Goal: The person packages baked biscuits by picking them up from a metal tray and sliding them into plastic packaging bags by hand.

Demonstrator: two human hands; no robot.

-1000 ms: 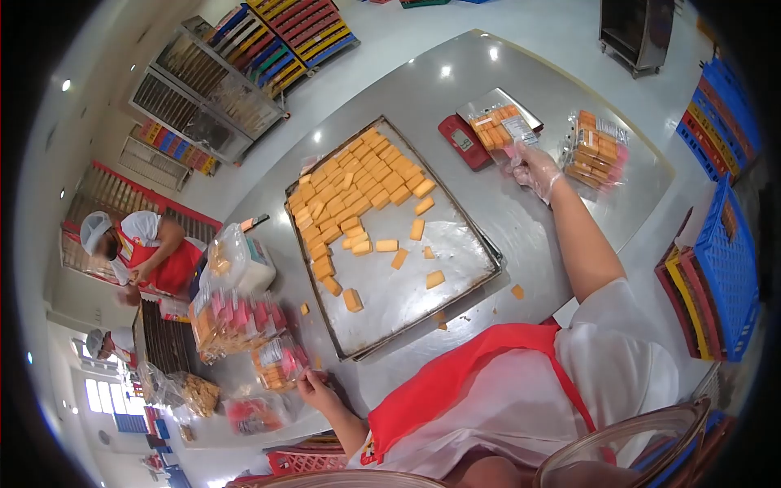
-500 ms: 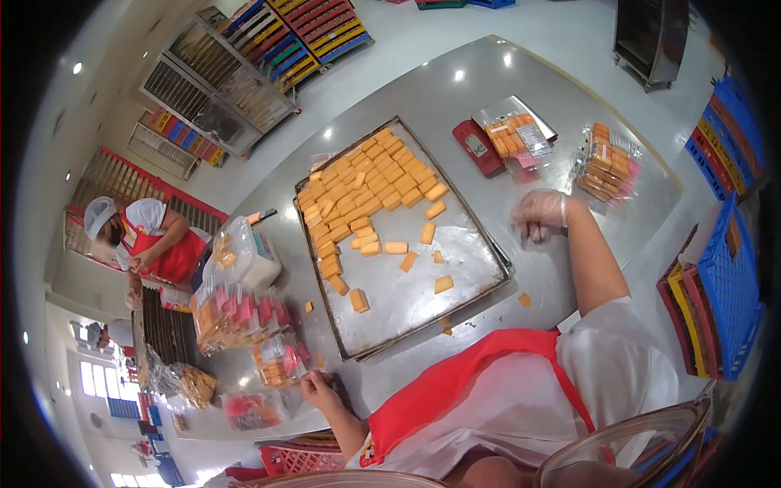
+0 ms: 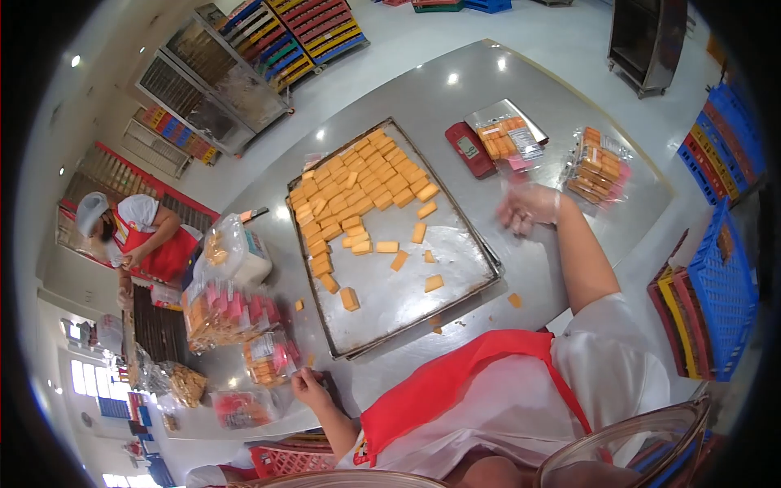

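Note:
My right hand [image 3: 529,209], in a clear plastic glove, hovers over the steel table between the tray and the bagged cakes. Its fingers are loosely bent and apart, slightly blurred, with nothing visible in them. My left hand [image 3: 311,390] is closed in a pinch by the edge of a clear pack of cakes [image 3: 268,360]; what lies between the fingertips is hidden. Rectangular golden cakes [image 3: 366,183] cover the far and left parts of the metal tray [image 3: 407,313]. A filled pack [image 3: 506,137] sits on the red scale [image 3: 469,152], and a stack of packs [image 3: 598,167] lies beside it.
More packs [image 3: 228,313] and a white tub [image 3: 248,252] stand on the left of the table. Crumbs [image 3: 514,301] lie near its front edge. Blue crates [image 3: 716,285] rise at right. A co-worker in a red apron [image 3: 167,252] stands at far left.
The whole view has shifted slightly left. My right hand has moved a little up toward the scale, its fingers changing shape. My left hand stays by the pack.

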